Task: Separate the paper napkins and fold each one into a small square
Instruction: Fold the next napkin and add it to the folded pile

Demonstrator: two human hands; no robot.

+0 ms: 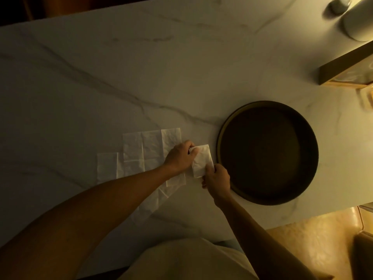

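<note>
A small folded white napkin (202,161) lies on the marble table between my two hands. My left hand (180,156) pinches its far left corner. At the napkin's near right corner my right hand (217,177) pinches the edge. To the left, several thin white napkins (151,146) lie flat and overlapping in a row, and one narrower folded napkin (107,165) sits at the left end. More napkin sheet (161,197) shows under my left forearm, partly hidden.
A dark round tray (222,138) with a raised rim sits just right of my hands. A wooden box (343,71) stands at the right edge, with a pale cylinder (357,19) and a small dark jar (339,4) at the far right corner. The table's near edge runs close to my body.
</note>
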